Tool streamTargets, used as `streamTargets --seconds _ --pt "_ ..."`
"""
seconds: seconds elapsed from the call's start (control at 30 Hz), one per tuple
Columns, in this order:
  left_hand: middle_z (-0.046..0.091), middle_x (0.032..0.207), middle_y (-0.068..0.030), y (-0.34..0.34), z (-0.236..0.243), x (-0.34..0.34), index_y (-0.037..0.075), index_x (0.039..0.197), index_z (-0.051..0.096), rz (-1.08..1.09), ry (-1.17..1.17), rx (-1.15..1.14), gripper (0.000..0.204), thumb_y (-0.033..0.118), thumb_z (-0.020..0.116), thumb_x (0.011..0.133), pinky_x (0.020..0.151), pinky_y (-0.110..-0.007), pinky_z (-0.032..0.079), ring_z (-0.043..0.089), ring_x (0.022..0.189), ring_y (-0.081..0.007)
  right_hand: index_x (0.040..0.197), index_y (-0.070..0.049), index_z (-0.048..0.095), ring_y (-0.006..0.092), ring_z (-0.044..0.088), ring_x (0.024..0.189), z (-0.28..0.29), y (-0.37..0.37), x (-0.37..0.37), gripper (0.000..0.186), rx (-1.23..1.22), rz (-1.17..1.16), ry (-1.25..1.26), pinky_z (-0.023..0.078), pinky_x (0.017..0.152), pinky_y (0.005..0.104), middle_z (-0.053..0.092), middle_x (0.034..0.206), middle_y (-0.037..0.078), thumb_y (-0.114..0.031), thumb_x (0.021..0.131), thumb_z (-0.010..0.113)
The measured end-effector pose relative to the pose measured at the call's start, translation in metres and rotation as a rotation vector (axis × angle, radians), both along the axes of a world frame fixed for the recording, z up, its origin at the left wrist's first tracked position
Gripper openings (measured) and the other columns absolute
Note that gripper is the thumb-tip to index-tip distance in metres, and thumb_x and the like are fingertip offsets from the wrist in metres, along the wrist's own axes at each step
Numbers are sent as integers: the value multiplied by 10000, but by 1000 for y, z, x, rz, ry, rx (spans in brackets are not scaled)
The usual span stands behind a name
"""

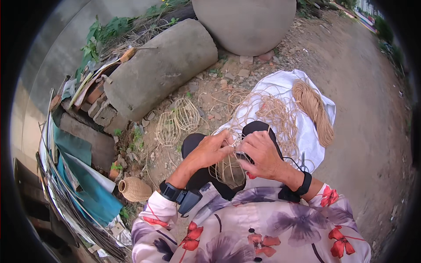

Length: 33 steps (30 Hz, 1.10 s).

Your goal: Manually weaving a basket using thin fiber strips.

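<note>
An open, cage-like frame of thin tan strands point(226, 172) sits between my knees, and both hands work at its top. My left hand point(211, 150) is closed, thumb and fingers pinching the frame's upper edge. Close beside it, my right hand point(262, 153) is curled, its fingers pressed together around a tan cord; the exact pinch is partly hidden. Loose tan cord point(280, 116) lies tangled on a white sack point(258, 85) just beyond my knees. A thick skein of the same cord point(313, 111) rests on the sack's right side. Scissors point(303, 161) lie near my right wrist.
Two similar cage-like frames, one point(168, 129) nearer and one point(187, 115) farther, lie on the dirt. A tightly woven, vase-shaped piece point(135, 189) is at left. Beyond are a concrete cylinder point(162, 65), a round grey slab point(245, 22) and rubble. Teal sheeting point(90, 188) lies left.
</note>
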<state>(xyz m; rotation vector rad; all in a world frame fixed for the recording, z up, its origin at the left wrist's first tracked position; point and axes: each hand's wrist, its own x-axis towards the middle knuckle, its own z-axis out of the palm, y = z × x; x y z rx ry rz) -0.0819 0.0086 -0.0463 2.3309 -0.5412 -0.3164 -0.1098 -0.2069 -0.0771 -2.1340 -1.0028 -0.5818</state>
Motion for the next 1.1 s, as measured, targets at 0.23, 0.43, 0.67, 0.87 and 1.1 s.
streamTargets --seconds 0.23,0.43,0.67,0.87,1.1 --pt "620 874 -116 4 0 14 59 1133 506 -92 176 8 266 250 532 949 746 -341 476 598 810 -192 829 -119 558 236 485 834 -19 24 -6 207 -198 -94 -209 338 776 420 484 862 57 -187 712 715" --pt "637 947 -194 2 -9 12 75 1097 529 -74 42 14 304 336 519 941 779 -430 467 625 892 -338 810 -101 570 250 504 845 -20 31 -9 204 -152 -188 -262 342 767 437 531 925 64 -125 685 729" --pt "657 876 -175 5 -22 -2 71 1043 567 -35 -195 -151 244 283 528 928 745 -453 478 646 840 -350 832 -37 582 274 471 830 1 50 -19 218 -181 -215 -223 322 717 412 501 894 100 -59 628 659" --pt "647 876 -155 19 -25 -8 71 1081 566 -98 -127 -232 252 189 543 860 758 -432 489 648 853 -318 807 -42 522 293 561 665 -6 53 -20 190 -259 -151 -139 426 572 400 527 836 123 -10 666 646" --pt "612 713 -222 11 -36 -20 21 916 553 48 -376 -181 159 154 570 830 656 -522 457 613 740 -435 858 -75 484 58 501 546 -10 51 -5 127 509 118 936 362 436 238 602 732 17 13 844 575"
